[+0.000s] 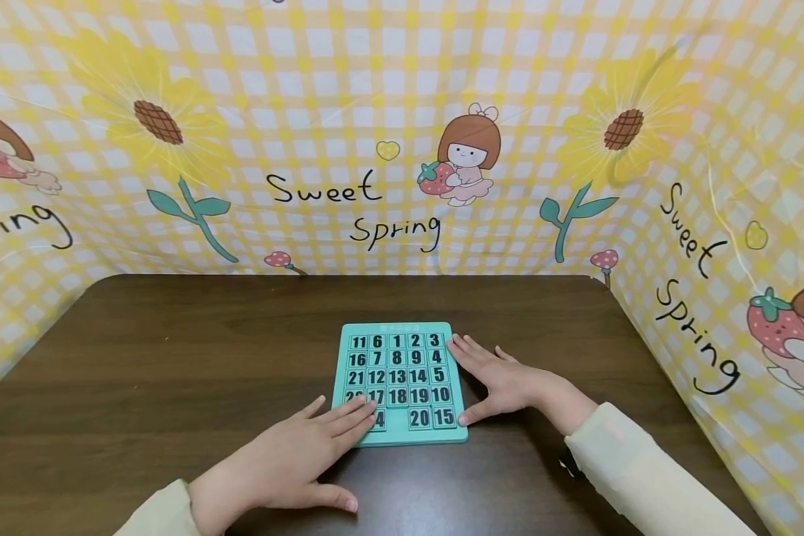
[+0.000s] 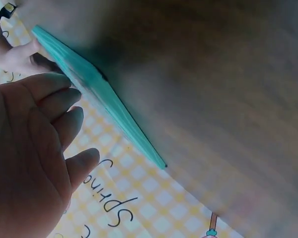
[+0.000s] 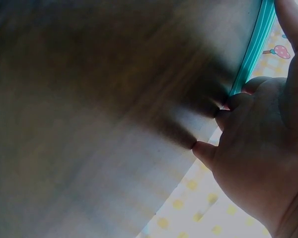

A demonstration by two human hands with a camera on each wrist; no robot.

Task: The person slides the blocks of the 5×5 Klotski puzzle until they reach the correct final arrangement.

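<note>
A teal sliding number puzzle (image 1: 397,383) lies flat on the table, its black-numbered tiles facing up. One gap (image 1: 397,423) shows in the bottom row, left of tile 20. My left hand (image 1: 295,455) reaches over the lower left corner with straight fingers resting on the tiles, hiding some numbers; its thumb points away from the board. Along the right edge, my right hand (image 1: 505,383) touches the side with its fingertips and thumb spread apart. Both wrist views show the puzzle's teal side edge (image 2: 109,101) beyond the fingers.
The dark brown wooden table (image 1: 174,357) extends around the board on all sides. Behind it and at both sides hangs a yellow checked cloth (image 1: 335,112) printed with flowers and lettering. Light sleeves (image 1: 636,461) cover the forearms.
</note>
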